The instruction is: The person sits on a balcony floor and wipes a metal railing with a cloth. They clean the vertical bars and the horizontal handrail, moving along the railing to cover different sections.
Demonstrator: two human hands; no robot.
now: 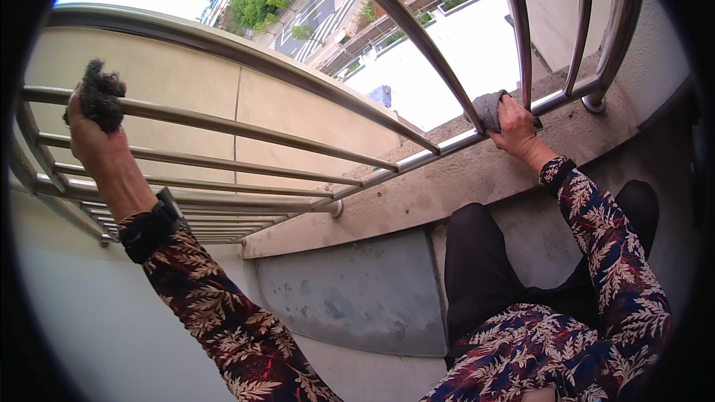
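Observation:
At the far left, my left hand (96, 137) grips a clump of dark steel wool (102, 97) around one of the metal railing bars (184, 117). A black band (148, 231) circles that wrist. On the right, my right hand (516, 125) is closed over a grey cloth (487, 111), pressed on the lower rail (416, 161) between two upright bars. Part of the cloth is hidden under my fingers and behind a bar.
The railing stands on a rough concrete ledge (391, 201). Beyond the bars lies a long drop to a white paved area (447, 67) and a road (318, 19). Below the ledge is a grey panel (352, 290), beside my bent knees (475, 245). A wall (659, 61) bounds the right.

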